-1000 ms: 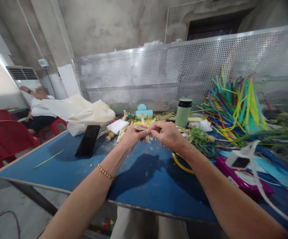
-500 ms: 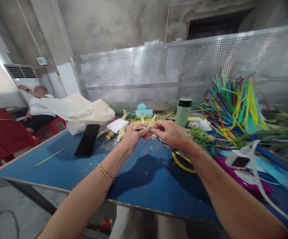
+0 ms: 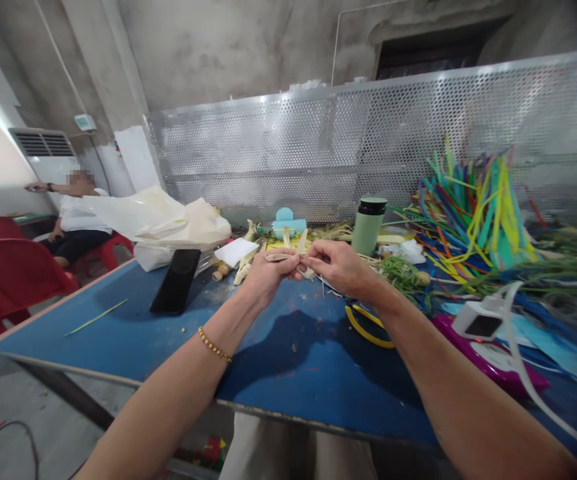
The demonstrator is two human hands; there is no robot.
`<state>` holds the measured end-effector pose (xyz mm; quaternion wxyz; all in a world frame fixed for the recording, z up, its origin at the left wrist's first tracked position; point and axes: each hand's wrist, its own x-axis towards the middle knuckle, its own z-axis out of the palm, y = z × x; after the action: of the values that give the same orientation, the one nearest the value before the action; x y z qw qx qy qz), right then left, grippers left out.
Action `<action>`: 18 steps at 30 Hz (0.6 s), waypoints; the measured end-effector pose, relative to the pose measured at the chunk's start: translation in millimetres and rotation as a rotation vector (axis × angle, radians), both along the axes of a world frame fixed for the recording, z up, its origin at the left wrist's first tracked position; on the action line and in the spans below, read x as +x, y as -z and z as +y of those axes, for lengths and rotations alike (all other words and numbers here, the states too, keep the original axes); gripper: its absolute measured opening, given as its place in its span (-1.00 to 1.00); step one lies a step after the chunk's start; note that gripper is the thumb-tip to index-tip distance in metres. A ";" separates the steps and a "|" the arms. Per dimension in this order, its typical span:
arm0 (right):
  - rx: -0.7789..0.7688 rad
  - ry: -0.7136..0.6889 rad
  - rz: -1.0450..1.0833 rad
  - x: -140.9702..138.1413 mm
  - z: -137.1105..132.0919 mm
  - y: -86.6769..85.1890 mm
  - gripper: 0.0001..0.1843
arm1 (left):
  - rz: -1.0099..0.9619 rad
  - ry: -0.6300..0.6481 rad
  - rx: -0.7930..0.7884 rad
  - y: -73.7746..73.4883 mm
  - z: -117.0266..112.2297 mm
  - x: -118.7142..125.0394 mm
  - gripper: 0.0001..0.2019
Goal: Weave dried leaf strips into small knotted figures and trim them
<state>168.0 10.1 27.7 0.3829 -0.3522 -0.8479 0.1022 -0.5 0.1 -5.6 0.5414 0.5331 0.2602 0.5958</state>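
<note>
Over the middle of the blue table, my left hand pinches some pale, flat plant strips. Two strip ends stick up between the hands, and another lies along the left fingers. My right hand meets it from the right, thumb and forefinger closed on the same strips; the exact grip point is hidden by the fingers. Below the right wrist lie yellow-handled scissors or pliers, partly covered by the forearm. A white paper and pale plant pieces are beside my left hand.
On the blue table lie a black phone, a plastic bag, a green bottle, colourful strips and a magenta device with a white cable. Behind stands a perforated metal panel. A person sits at left.
My hands stay nearly in place, with the right-hand upright strip end shifting slightly left. The seated person's raised arm has stretched outward to the left.
</note>
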 end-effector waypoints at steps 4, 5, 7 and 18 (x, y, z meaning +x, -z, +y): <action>0.102 0.082 -0.039 0.8 1.1 0.3 -0.79 | 0.035 0.057 -0.012 -3.7 0.6 -4.4 -0.77; 0.117 0.095 -0.032 1.1 1.5 0.2 -0.78 | 0.044 0.063 -0.007 -4.3 0.5 -5.2 -0.77; 0.123 0.105 0.018 1.6 1.8 -0.3 -0.78 | 0.069 0.057 0.016 -4.5 0.4 -5.8 -0.77; 0.068 0.086 0.147 0.5 2.2 -1.6 -0.82 | 0.228 0.092 0.109 -1.3 1.2 -7.5 -0.80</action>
<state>168.5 12.3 29.3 0.4597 -0.3668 -0.8046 0.0825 -8.0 1.2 -4.3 0.5053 0.6372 0.2626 0.5194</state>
